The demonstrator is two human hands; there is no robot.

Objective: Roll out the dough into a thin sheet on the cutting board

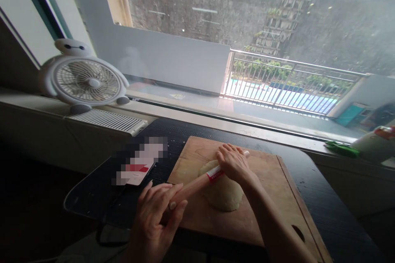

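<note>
A wooden rolling pin (pixel 194 185) with a red and white label lies slantwise across a flattened piece of dough (pixel 224 195). The dough rests on a wooden cutting board (pixel 262 172). My left hand (pixel 157 209) holds the near end of the pin, thumb on one side and fingers over the other. Toward the far end, my right hand (pixel 232 160) is laid over the pin with its fingers curved across it, and the pin's pale tip (pixel 246 154) shows beyond. Part of the dough is hidden beneath the pin and right hand.
The board sits on a dark table (pixel 327 181). Left of it lies a partly blurred phone-like item (pixel 140 172). A white fan (pixel 89 80) stands on the sill beside a vent (pixel 108 120). At the right are a green cloth-like thing (pixel 341 148) and a whitish container (pixel 372 144).
</note>
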